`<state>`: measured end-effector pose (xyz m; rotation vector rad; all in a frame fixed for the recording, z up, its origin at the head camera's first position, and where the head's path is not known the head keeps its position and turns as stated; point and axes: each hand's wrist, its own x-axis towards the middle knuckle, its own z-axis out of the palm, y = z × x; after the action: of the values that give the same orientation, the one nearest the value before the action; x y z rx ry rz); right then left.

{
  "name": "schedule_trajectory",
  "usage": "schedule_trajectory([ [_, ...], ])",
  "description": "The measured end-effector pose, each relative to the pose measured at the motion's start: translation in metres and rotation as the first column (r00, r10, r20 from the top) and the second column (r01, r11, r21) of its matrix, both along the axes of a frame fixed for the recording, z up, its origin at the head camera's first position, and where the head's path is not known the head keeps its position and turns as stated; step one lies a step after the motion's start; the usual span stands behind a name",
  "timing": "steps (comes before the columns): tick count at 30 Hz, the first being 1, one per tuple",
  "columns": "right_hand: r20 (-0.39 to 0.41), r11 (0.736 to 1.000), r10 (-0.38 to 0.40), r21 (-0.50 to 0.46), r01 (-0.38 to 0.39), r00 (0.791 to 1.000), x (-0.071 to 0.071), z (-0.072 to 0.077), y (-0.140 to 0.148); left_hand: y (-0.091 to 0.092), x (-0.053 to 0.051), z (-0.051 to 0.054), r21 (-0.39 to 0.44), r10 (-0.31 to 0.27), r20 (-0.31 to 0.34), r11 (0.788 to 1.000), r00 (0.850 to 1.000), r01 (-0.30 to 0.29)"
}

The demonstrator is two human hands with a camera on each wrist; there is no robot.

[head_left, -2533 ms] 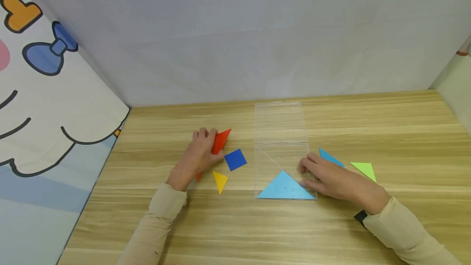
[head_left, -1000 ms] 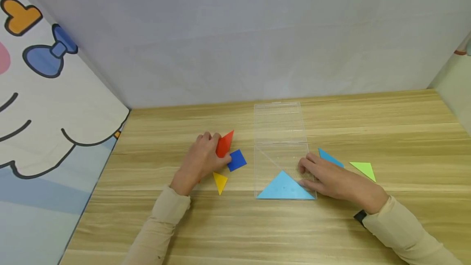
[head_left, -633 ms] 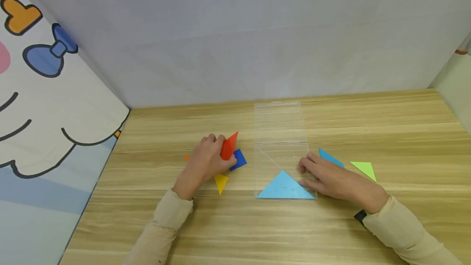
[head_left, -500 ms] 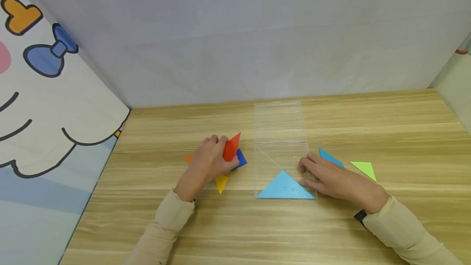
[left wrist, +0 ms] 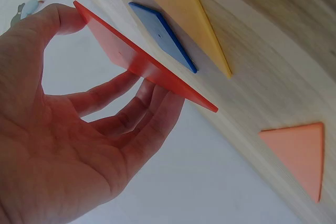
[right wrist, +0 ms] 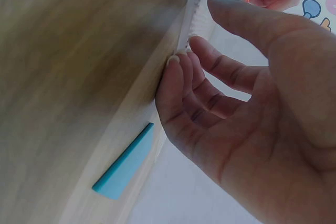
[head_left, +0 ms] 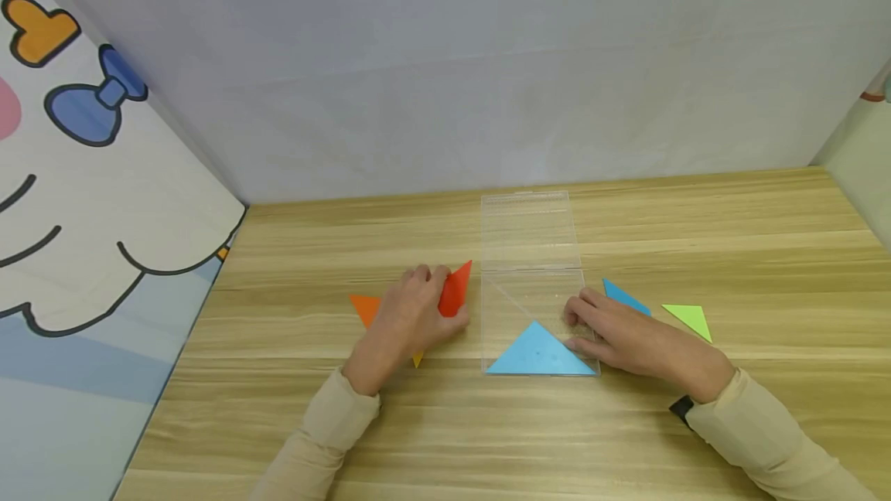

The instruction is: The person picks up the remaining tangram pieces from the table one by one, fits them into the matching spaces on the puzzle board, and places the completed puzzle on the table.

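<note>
My left hand (head_left: 411,311) holds a red tangram piece (head_left: 455,290) on edge between thumb and fingertips, above the table and left of the clear plastic case. In the left wrist view the red piece (left wrist: 142,61) is seen almost edge-on. My right hand (head_left: 619,335) rests at the right edge of the case (head_left: 506,308), fingers loosely bent and thumb apart from them. A light blue triangle (head_left: 539,352) lies in the near half of the case. Below the left hand, the blue square (left wrist: 163,36) shows only in the left wrist view.
An orange triangle (head_left: 365,308) and a mostly hidden yellow triangle (head_left: 418,360) lie around the left hand. Right of the case are a blue piece (head_left: 625,297), partly covered by the right hand, and a green triangle (head_left: 691,321). A pale cloth wall (head_left: 487,83) stands behind the table.
My left hand has carried the red piece rightward towards the case, uncovering the orange triangle and covering the blue square and most of the yellow triangle. The right hand has stayed put.
</note>
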<state>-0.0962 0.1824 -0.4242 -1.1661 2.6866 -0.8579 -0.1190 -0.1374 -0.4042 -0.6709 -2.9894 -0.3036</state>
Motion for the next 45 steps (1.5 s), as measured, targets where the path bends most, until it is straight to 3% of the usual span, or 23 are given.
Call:
schedule_trajectory([
  [5, 0.004, 1.0, -0.003, 0.007, 0.003, 1.0, 0.0, 0.0, 0.0, 0.004, 0.004, 0.0, 0.007, 0.0, 0.013, 1.0, 1.0, 0.0],
  [12, 0.001, 1.0, -0.013, 0.011, 0.013, 1.0, 0.0, -0.001, 0.0, 0.011, 0.009, 0.0, -0.017, -0.004, -0.043, 1.0, 0.999, 0.003],
  [18, -0.021, 1.0, -0.018, 0.011, 0.018, 1.0, 0.0, -0.005, 0.001, 0.016, 0.014, -0.002, -0.033, 0.004, -0.036, 0.999, 0.999, -0.005],
  [22, 0.014, 0.999, -0.022, 0.023, 0.022, 1.0, 0.0, -0.002, 0.0, 0.02, 0.016, -0.004, -0.006, -0.013, -0.061, 1.0, 0.998, 0.012],
  [27, 0.025, 0.999, -0.025, 0.032, 0.024, 0.999, 0.0, 0.0, 0.0, 0.024, 0.019, -0.004, -0.002, -0.016, -0.044, 1.0, 0.999, 0.016],
  [38, 0.02, 1.0, -0.022, 0.012, 0.021, 1.0, -0.001, -0.001, -0.001, 0.033, 0.024, -0.006, -0.082, -0.029, -0.065, 0.996, 0.997, 0.024],
  [45, 0.026, 1.0, -0.025, 0.017, 0.024, 0.999, 0.0, -0.001, -0.001, 0.037, 0.027, -0.007, -0.106, -0.006, -0.054, 0.994, 0.999, 0.001],
])
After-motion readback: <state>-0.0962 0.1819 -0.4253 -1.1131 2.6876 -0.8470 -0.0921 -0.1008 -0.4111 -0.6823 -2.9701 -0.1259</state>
